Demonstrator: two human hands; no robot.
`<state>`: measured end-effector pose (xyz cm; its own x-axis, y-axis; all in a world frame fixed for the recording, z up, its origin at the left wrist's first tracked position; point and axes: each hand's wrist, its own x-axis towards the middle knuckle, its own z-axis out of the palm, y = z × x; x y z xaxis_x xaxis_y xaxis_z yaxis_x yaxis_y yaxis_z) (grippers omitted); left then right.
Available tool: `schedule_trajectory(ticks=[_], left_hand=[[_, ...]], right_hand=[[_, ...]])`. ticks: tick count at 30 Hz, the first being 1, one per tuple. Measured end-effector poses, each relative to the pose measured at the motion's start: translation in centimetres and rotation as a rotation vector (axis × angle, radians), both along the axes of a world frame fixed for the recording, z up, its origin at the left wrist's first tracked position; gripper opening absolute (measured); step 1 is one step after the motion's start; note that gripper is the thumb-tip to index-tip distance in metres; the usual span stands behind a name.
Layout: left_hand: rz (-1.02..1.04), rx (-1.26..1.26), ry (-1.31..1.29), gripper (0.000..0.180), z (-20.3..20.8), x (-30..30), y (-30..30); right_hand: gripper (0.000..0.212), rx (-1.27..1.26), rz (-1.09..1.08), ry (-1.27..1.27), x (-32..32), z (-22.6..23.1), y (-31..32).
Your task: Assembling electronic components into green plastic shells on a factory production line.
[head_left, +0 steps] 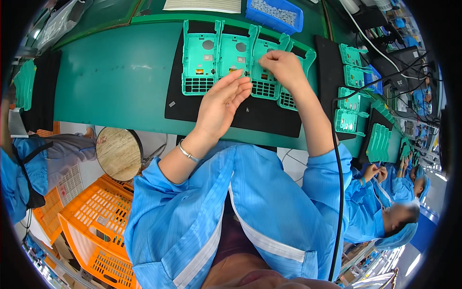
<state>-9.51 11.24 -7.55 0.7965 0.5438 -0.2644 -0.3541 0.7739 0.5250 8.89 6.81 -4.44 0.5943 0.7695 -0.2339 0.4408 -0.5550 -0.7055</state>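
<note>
Several green plastic housings, each with a grille at its near end, stand side by side on a black mat (192, 107). My left hand (219, 106) hovers at the near edge of the second green housing (236, 50), palm turned inward. Its fingers are stretched out and slightly curved, and I see nothing held in them. Over the third green housing (262, 72) is my right hand (285, 68), with thumb and fingertips pinched together. Whatever the pinch holds, if anything, is too small or hidden to make out. The rightmost housing (308, 60) is partly covered by my right hand and wrist.
A blue bin (275, 24) of small pale parts stands behind the housings. A black cable (340, 192) hangs down along my right side. More green housings (353, 77) lie at the right, where co-workers in blue sit. Orange crates (98, 212) and a round stool (118, 153) are at lower left.
</note>
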Motion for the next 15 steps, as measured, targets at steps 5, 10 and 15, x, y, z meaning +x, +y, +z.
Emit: schedule_trajectory(ticks=[5,10,15], left_hand=[[0.038,0.027,0.078,0.027,-0.2,-1.4,0.9],[0.066,0.010,0.097,0.020,-1.0,-2.5,2.4],[0.061,0.049,0.088,0.023,-0.2,-2.7,3.0]], right_hand=[[0.023,-0.094,0.090,-0.104,1.3,-0.8,1.7],[0.019,-0.101,0.158,-0.191,1.9,-1.2,2.7],[0.020,-0.185,0.423,-0.381,2.8,-0.3,4.2]])
